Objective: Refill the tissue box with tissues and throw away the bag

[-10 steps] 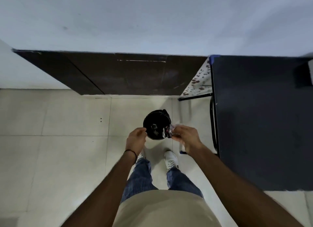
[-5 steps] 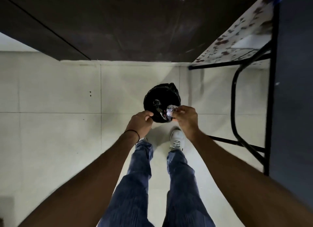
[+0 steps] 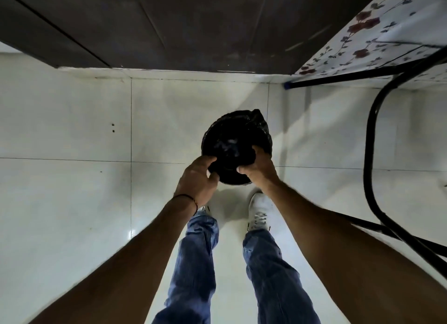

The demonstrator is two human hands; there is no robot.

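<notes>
A small round bin [image 3: 242, 122] lined with a black bag stands on the white floor just ahead of my feet. Inside it, a faint pale crumpled shape [image 3: 227, 144] looks like the plastic tissue bag; it is dim and hard to make out. My left hand [image 3: 197, 181] grips the bin's near-left rim, fingers curled over the edge and thumb outside. At the near-right rim, my right hand [image 3: 258, 170] curls its fingers over the liner into the opening. The tissue box is out of view.
A dark wooden panel [image 3: 181, 23] runs along the wall ahead. At the right stands a black metal table frame [image 3: 370, 135], with a floral-patterned surface [image 3: 377, 35] behind it. My white shoes [image 3: 260, 210] are right behind the bin on the tiled floor [image 3: 72, 190].
I have leaned in over the bin. The crumpled bag has left my right hand's fingers and now lies inside. Both hands have closed onto the rim.
</notes>
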